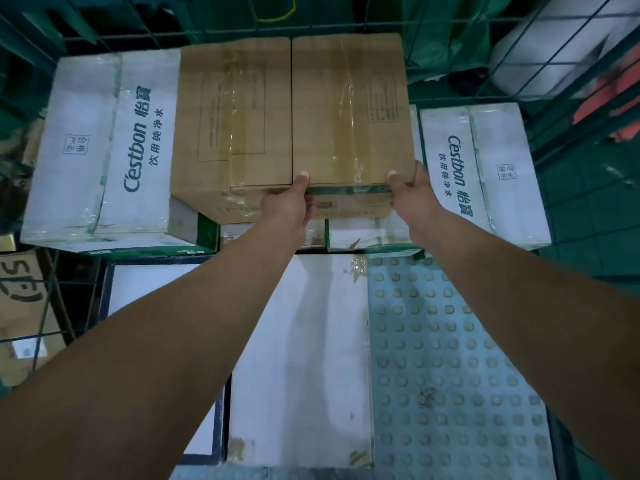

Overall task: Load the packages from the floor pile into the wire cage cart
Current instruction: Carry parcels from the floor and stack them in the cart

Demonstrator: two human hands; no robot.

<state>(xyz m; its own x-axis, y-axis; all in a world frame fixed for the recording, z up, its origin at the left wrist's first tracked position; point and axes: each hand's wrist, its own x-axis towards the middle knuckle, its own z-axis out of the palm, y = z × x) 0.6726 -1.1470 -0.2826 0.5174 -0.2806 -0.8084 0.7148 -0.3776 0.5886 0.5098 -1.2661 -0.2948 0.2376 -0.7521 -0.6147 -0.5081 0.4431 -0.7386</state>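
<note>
A brown cardboard box (349, 109), sealed with clear tape, lies inside the green wire cage cart (519, 19). My left hand (289, 206) grips its near left corner, thumb on top. My right hand (408, 194) grips its near right corner the same way. The box sits on white cartons, side by side with a second brown box (232, 133) on its left. Whether the held box rests fully on the cartons or is slightly lifted, I cannot tell.
White "C'estbon" water cartons flank the brown boxes at the left (100, 150) and right (485, 171). A plain white carton (301, 358) lies nearer me beside the blue studded cart floor (450, 358). Brown boxes (20, 306) stand outside the wire at left.
</note>
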